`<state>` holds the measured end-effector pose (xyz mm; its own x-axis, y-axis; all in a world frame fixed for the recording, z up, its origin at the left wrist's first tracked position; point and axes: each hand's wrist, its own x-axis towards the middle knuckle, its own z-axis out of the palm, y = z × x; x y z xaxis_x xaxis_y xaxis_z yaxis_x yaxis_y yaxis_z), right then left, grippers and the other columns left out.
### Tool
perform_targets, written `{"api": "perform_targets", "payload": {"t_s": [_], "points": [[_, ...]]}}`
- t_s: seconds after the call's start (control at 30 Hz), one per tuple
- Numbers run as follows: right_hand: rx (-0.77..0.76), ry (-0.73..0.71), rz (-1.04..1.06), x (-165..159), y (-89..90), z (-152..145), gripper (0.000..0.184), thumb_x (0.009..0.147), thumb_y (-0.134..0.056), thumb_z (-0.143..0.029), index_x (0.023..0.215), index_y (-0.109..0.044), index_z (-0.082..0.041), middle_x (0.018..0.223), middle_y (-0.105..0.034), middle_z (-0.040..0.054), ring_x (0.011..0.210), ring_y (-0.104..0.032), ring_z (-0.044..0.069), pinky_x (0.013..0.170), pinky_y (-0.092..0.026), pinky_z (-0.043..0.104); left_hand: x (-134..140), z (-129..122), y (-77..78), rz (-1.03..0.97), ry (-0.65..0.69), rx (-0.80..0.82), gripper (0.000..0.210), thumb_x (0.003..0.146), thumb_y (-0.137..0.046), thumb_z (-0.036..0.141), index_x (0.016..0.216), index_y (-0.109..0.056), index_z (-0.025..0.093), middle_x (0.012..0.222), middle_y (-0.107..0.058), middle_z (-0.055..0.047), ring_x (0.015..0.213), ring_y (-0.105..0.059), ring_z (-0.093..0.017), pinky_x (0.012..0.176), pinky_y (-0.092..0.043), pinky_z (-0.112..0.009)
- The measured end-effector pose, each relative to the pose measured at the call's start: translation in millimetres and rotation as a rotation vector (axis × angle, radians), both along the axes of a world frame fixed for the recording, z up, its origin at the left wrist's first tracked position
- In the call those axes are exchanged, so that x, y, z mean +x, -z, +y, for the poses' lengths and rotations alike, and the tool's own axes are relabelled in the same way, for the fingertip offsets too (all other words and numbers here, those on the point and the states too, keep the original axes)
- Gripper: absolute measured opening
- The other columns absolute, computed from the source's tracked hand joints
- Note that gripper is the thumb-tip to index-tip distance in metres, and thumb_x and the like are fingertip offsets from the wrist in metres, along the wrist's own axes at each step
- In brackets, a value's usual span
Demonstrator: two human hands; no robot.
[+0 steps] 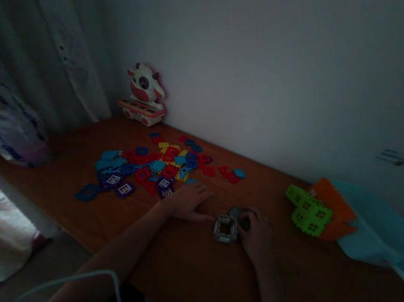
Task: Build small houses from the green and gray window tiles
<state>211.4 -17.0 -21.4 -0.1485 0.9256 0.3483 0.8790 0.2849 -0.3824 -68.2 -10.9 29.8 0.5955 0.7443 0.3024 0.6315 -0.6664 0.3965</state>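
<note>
A small grey, square-framed construction of toy building pieces (224, 238) stands on the table, with an opening in its middle. My right hand (257, 236) is closed at its right side, fingers curled against it and a grey piece behind. The fingers partly hide what they grip. Lying flat with fingers stretched out, my left hand (190, 202) rests on the table to the left. Its thumb points at the construction's left side; whether it touches is unclear. Just beyond that hand spreads a pile of flat interlocking pieces (167, 170) in red, blue, yellow and purple.
A cow-shaped toy keyboard (143, 96) stands at the back left of the wooden table (182, 262). On the right, a green and orange block build (312, 212) lies against a light blue bag (377, 223). A pale cable (86, 274) crosses the near edge; curtains (51, 31) hang left.
</note>
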Motion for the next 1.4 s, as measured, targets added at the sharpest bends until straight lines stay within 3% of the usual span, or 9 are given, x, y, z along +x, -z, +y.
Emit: {"api": "perform_targets", "payload": {"t_s": [0.1, 0.2, 0.37, 0.6, 1.0, 1.13, 1.23, 1.33, 1.4], "points": [[0.011, -0.008, 0.051, -1.3, -2.4, -0.3, 0.021, 0.084, -0.062, -0.038, 0.098, -0.066, -0.023, 0.118, -0.068, 0.0122, 0.112, -0.061, 0.033, 0.094, -0.047, 0.051, -17.4, 4.8, -2.0, 0.152, -0.028, 0.001, 0.075, 0.071, -0.069, 0.073, 0.121, -0.062, 0.017, 0.117, -0.064, -0.016, 0.11, -0.06, -0.034, 0.099, -0.044, -0.045], [0.02, -0.007, 0.065, -1.6, -4.1, -0.2, 0.03, 0.087, -0.061, -0.045, 0.105, -0.066, -0.021, 0.115, -0.069, 0.014, 0.109, -0.061, 0.035, 0.092, -0.048, 0.052, -28.5, 6.0, -3.9, 0.198, -0.06, -0.013, 0.073, 0.068, -0.072, 0.072, 0.117, -0.064, 0.018, 0.119, -0.063, -0.016, 0.11, -0.06, -0.035, 0.095, -0.046, -0.043], [0.001, 0.003, 0.03, -3.7, -4.6, 0.5, 0.038, 0.088, -0.06, -0.048, 0.112, -0.068, -0.019, 0.118, -0.066, 0.0149, 0.109, -0.06, 0.035, 0.093, -0.048, 0.051, -33.6, 5.1, -5.0, 0.264, -0.123, -0.021, 0.061, 0.079, -0.066, 0.062, 0.12, -0.063, 0.017, 0.122, -0.063, -0.016, 0.109, -0.062, -0.034, 0.091, -0.048, -0.042], [-0.047, 0.094, -0.123, -14.2, -9.3, 2.1, 0.05, 0.091, -0.056, -0.053, 0.128, -0.065, -0.022, 0.129, -0.06, 0.0176, 0.114, -0.057, 0.04, 0.086, -0.048, 0.056, -25.0, 4.5, -2.2, 0.213, -0.09, -0.064, 0.037, 0.086, -0.065, 0.039, 0.117, -0.064, 0.021, 0.117, -0.065, -0.011, 0.108, -0.063, -0.028, 0.091, -0.049, -0.037], [-0.005, 0.007, 0.17, -0.8, -1.3, 2.7, 0.04, 0.08, -0.069, -0.049, 0.11, -0.066, -0.022, 0.114, -0.07, 0.0126, 0.106, -0.064, 0.034, 0.091, -0.047, 0.051, -3.3, 4.4, 14.8, 0.013, 0.137, 0.156, 0.033, 0.094, -0.059, 0.029, 0.124, -0.06, 0.017, 0.129, -0.063, -0.015, 0.12, -0.06, -0.025, 0.101, -0.051, -0.039], [0.029, 0.047, 0.223, -4.5, -3.3, 0.2, 0.045, 0.078, -0.071, -0.052, 0.113, -0.065, -0.025, 0.114, -0.072, 0.0117, 0.105, -0.065, 0.036, 0.093, -0.042, 0.058, 7.5, -1.3, 13.5, -0.171, 0.165, 0.155, 0.029, 0.093, -0.06, 0.027, 0.121, -0.064, 0.018, 0.125, -0.066, -0.014, 0.118, -0.062, -0.024, 0.101, -0.051, -0.04], [0.068, 0.074, 0.304, -4.6, -3.3, -0.4, 0.049, 0.077, -0.072, -0.054, 0.115, -0.064, -0.023, 0.113, -0.073, 0.0123, 0.103, -0.066, 0.035, 0.094, -0.044, 0.058, 18.3, -7.0, 9.3, -0.428, 0.093, 0.055, 0.026, 0.089, -0.067, 0.026, 0.114, -0.069, 0.022, 0.122, -0.068, -0.012, 0.115, -0.064, -0.023, 0.099, -0.052, -0.038], [0.092, 0.08, 0.439, -2.9, -2.9, -0.1, 0.053, 0.079, -0.072, -0.052, 0.12, -0.062, -0.019, 0.114, -0.071, 0.0149, 0.1, -0.068, 0.032, 0.089, -0.051, 0.051, 32.4, -9.3, 5.5, -0.86, -0.118, -0.154, 0.02, 0.083, -0.074, 0.028, 0.103, -0.074, 0.022, 0.116, -0.07, -0.011, 0.111, -0.065, -0.023, 0.097, -0.052, -0.035], [0.105, 0.079, 0.494, -1.9, -3.1, -0.3, 0.052, 0.083, -0.069, -0.049, 0.124, -0.06, -0.019, 0.118, -0.07, 0.0156, 0.1, -0.068, 0.03, 0.085, -0.055, 0.047, 40.0, -7.2, 3.8, -1.24, -0.235, -0.388, 0.021, 0.082, -0.076, 0.034, 0.097, -0.074, 0.02, 0.105, -0.072, -0.008, 0.096, -0.068, -0.019, 0.086, -0.055, -0.03]]}}
